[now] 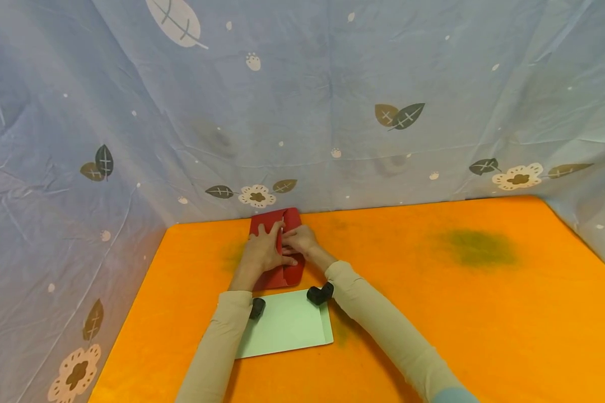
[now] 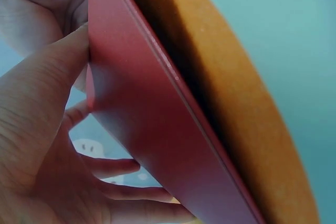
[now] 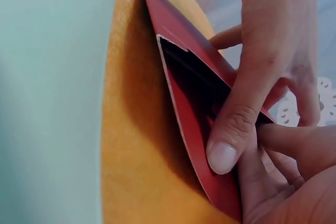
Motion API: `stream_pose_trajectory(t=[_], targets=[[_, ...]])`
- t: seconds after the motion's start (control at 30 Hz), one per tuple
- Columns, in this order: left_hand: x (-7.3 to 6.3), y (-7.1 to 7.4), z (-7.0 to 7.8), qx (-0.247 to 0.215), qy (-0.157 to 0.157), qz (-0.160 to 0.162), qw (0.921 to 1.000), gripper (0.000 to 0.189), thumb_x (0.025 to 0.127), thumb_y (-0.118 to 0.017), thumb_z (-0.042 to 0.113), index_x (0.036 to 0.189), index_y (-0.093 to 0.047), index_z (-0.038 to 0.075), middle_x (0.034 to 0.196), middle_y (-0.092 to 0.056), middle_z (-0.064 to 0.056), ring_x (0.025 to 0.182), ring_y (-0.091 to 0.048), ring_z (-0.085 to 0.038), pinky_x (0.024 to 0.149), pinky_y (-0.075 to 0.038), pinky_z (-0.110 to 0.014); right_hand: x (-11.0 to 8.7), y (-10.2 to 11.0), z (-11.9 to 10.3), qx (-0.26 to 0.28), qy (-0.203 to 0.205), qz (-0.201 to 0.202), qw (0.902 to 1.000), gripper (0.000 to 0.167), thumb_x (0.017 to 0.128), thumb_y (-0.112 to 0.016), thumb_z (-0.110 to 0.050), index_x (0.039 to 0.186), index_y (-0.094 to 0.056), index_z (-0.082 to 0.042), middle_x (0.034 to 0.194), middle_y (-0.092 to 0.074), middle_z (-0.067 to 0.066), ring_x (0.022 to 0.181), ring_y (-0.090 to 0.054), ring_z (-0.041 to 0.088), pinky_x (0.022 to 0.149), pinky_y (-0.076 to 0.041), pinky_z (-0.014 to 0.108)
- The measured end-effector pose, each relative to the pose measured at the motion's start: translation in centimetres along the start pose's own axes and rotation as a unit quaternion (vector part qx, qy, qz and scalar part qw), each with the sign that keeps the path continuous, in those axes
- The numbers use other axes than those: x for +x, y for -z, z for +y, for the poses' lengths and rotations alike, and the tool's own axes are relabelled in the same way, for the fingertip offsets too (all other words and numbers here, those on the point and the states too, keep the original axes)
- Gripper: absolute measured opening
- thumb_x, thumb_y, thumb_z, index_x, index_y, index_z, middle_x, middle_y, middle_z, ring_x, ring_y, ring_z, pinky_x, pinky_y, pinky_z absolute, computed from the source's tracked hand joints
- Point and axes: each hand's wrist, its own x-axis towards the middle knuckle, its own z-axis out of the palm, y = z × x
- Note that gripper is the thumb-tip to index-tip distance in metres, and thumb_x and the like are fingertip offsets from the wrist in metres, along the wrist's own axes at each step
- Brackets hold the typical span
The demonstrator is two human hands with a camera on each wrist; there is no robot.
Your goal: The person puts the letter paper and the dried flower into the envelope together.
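A red envelope [image 1: 270, 280] lies near the table's back edge, its folded flap side to the right. My left hand [image 1: 263, 250] is spread over it, thumb and fingers apart and pressing on its face. In the right wrist view the left thumb [image 3: 236, 129] reaches over the gaping slot of the red envelope [image 3: 184, 114]. From the right, my right hand [image 1: 301, 240] has its fingers at this slot, pinching the red paper beside the left thumb; some fingertips are hidden inside. The envelope's long edge [image 2: 173, 82] tilts across the left wrist view.
A pale green envelope [image 1: 287, 327] lies just in front of the red one, partly under the left forearm, with a folded strip at its right end. Both stand on an orange table [image 1: 408, 291]. A patterned cloth curtain [image 1: 302, 112] rises behind and at the left.
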Motion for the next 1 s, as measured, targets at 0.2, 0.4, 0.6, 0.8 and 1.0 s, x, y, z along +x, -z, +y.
stream_pose_trajectory(t=[0.2,0.4,0.6,0.8,1.0], targets=[[0.0,0.0,-0.1,-0.004,-0.002,-0.002,1.0,0.102,0.067,-0.081,0.062,0.146,-0.032,0.02,0.129,-0.043,-0.03,0.101,-0.053,-0.051,0.087,-0.049,-0.055,0.1,0.2,-0.2,-0.015,-0.014,-0.031,0.9993,0.024,0.09,-0.063,0.004,0.112,-0.068,0.011,0.1,-0.07,0.024,0.06,-0.068,0.013,0.067,-0.058,0.03],[0.0,0.0,-0.1,-0.007,-0.003,-0.002,1.0,0.103,0.066,-0.081,0.062,0.146,-0.031,0.021,0.129,-0.043,-0.03,0.101,-0.053,-0.052,0.087,-0.049,-0.055,0.1,0.5,-0.2,-0.04,-0.012,-0.074,0.9964,0.025,0.09,-0.059,0.005,0.113,-0.067,0.009,0.09,-0.066,0.012,0.06,-0.061,0.012,0.069,-0.058,0.03],[0.0,-0.1,0.0,-0.006,-0.003,-0.003,1.0,0.103,0.066,-0.081,0.063,0.145,-0.032,0.021,0.129,-0.043,-0.03,0.102,-0.053,-0.052,0.088,-0.049,-0.056,-0.2,1.3,-0.3,-0.051,-0.009,-0.101,0.9935,0.027,0.093,-0.059,0.001,0.119,-0.065,0.008,0.09,-0.068,0.014,0.064,-0.065,0.014,0.071,-0.058,0.03],[0.2,-0.2,0.1,-0.008,0.001,-0.007,0.9999,0.1,0.066,-0.082,0.061,0.145,-0.033,0.022,0.13,-0.043,-0.029,0.103,-0.053,-0.051,0.088,-0.049,-0.055,-0.7,3.1,-0.2,-0.037,-0.013,-0.133,0.9903,0.031,0.099,-0.053,-0.004,0.127,-0.061,0.007,0.114,-0.068,0.022,0.086,-0.073,0.025,0.076,-0.057,0.033],[0.2,-0.2,0.0,-0.008,0.012,-0.017,0.9998,0.099,0.067,-0.081,0.061,0.146,-0.034,0.024,0.132,-0.042,-0.028,0.105,-0.051,-0.048,0.088,-0.05,-0.053,-1.6,5.9,-0.4,-0.033,-0.007,-0.142,0.9892,0.032,0.102,-0.051,-0.008,0.128,-0.058,0.009,0.115,-0.068,0.023,0.09,-0.072,0.026,0.08,-0.057,0.035]])
